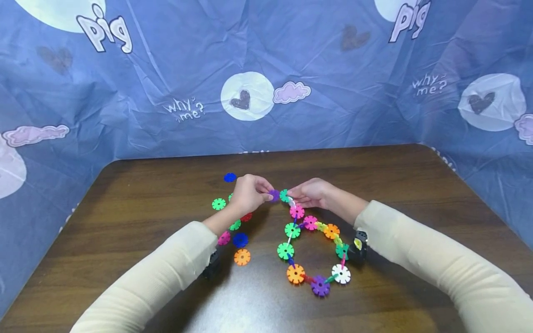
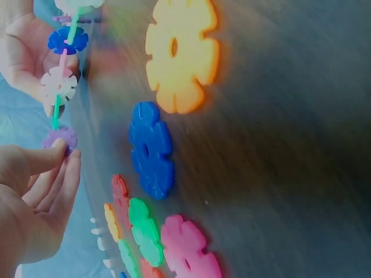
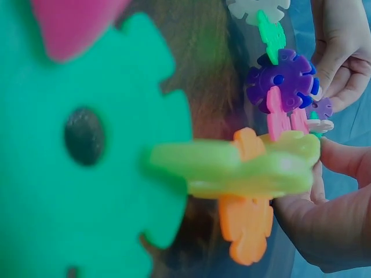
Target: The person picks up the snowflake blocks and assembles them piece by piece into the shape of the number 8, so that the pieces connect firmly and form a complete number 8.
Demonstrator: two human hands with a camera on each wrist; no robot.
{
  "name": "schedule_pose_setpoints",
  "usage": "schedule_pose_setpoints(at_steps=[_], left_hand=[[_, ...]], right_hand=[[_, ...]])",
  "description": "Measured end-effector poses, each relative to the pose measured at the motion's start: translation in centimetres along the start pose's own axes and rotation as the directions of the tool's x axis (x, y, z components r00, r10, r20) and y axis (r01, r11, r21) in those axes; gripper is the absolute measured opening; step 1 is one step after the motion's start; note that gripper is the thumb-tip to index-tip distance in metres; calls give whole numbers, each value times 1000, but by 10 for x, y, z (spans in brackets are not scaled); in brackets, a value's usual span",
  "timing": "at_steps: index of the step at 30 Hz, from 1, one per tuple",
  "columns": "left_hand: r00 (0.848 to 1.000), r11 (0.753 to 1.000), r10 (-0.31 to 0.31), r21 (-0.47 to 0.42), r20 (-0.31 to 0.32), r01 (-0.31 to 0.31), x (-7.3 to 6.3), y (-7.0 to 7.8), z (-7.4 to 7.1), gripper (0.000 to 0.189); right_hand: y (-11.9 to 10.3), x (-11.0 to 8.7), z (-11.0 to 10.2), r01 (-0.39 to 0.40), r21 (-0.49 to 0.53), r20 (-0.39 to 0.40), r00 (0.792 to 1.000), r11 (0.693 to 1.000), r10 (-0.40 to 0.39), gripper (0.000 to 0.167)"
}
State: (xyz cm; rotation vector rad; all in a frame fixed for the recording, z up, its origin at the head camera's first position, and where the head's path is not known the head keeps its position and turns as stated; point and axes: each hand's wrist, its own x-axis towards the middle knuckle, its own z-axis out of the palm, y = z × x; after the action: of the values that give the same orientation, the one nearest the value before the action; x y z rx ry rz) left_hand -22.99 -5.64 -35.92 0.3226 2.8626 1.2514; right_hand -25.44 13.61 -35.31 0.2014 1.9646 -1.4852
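Observation:
My left hand pinches a purple notched plastic disc between thumb and fingers, above the table. Beside it, at the end of a chain of interlocking discs, is a teal disc. The purple disc meets its edge in the left wrist view. My right hand holds that chain end by the teal disc and a white disc; the exact grip is partly hidden. From there the chain runs through a pink disc to a ring of discs, including a purple one, near the right forearm.
Several loose discs lie left of the chain, partly under the left forearm, among them an orange disc, a blue disc and a green disc. Behind the brown table hangs a blue printed cloth.

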Motion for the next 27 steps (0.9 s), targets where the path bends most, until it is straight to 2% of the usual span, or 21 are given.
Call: schedule_pose_setpoints(at_steps=[4,6,10,13,17,27], left_hand=[[999,999,44,15,-14,-44,1,1,4,5],[996,996,87,34,-16,-87,1,0,5,4],[982,981,183,70,-37,-180,2,0,6,4],[972,972,226,78,-60,-222,4,-1,5,4],[966,965,252,86,-56,-247,6,-3,4,4],[953,948,302,109,-5,-299,7,-6,1,3]], right_hand=[[1,1,-1,-7,-4,1,1000,1000,7,41],[2,1,-1,-2,1,1,1000,1000,2,39],[2,2,1,4,26,-22,1000,1000,-3,35],[1,2,4,-9,58,-55,998,998,12,34],[1,4,7,-13,81,-74,997,997,19,33],[1,6,15,31,17,-103,994,999,-29,33]])
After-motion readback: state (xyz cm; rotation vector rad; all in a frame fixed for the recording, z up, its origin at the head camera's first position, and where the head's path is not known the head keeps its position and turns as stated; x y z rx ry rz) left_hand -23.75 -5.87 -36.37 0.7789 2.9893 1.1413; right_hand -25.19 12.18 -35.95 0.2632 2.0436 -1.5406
